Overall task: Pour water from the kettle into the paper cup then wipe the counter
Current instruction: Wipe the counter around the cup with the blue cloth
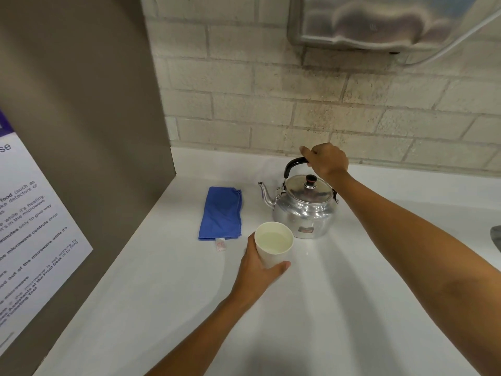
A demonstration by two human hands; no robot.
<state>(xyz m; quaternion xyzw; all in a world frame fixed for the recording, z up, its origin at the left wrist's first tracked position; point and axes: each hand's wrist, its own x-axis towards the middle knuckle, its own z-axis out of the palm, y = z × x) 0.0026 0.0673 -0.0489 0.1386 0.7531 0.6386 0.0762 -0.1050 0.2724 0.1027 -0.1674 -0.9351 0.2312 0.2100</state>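
— White countertop ran the whole width, didn't it, up to a pale painted brick wall?

— It did. Nearest the camera, two bare forearms reached out over it. The left hand was wrapped around the lower side of a white paper cup, thumb showing at the front of it. The cup held pale liquid close to its rim.

— Was the cup standing on the counter?

— I could not tell; the hand hid its base.

— And beyond it?

— Just behind the cup sat a shiny round metal kettle, upright, lid on with a dark knob, spout pointing left. The right hand was closed over its black arched handle. To the left of the kettle lay a folded blue cloth, flat, a small white tag at its near edge, apart from both hands.

— Anything at the edges?

— A grey-brown panel on the left carried a white printed notice about a microwave. High on the wall hung a steel dispenser.
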